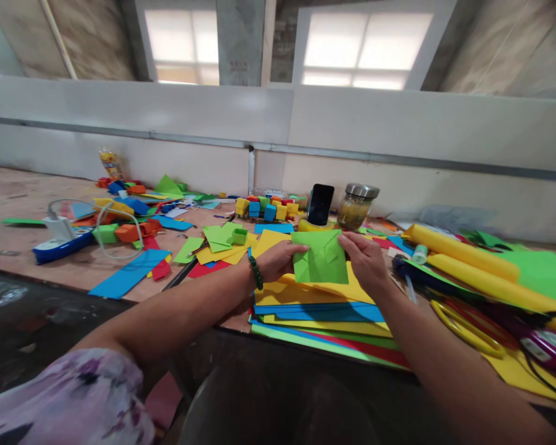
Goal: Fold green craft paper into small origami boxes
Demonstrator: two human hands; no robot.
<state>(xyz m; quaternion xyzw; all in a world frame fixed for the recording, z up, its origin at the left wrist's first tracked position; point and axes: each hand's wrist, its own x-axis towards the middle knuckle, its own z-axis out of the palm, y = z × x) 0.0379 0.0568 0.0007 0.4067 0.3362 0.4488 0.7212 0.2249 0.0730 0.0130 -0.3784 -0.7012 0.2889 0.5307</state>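
Note:
A green sheet of paper (322,262), roughly square and marked with fold creases, is held up between both hands. My left hand (278,259) pinches its left edge, thumb lying on the front face. At the upper right corner, my right hand (366,256) grips the paper with thumb and fingers closed. Beneath the hands lies a stack of coloured paper (319,312) in yellow, blue, green and red, reaching the table's front edge. Behind the green sheet stand a phone (320,204) on a yellow holder and a glass jar (358,207) with a metal lid.
Several small folded paper boxes (269,210) sit in rows at the back. A blue power strip (65,244) with a white cable lies left. On the right are yellow paper rolls (463,253), yellow-handled scissors (467,327) and a purple device (549,346).

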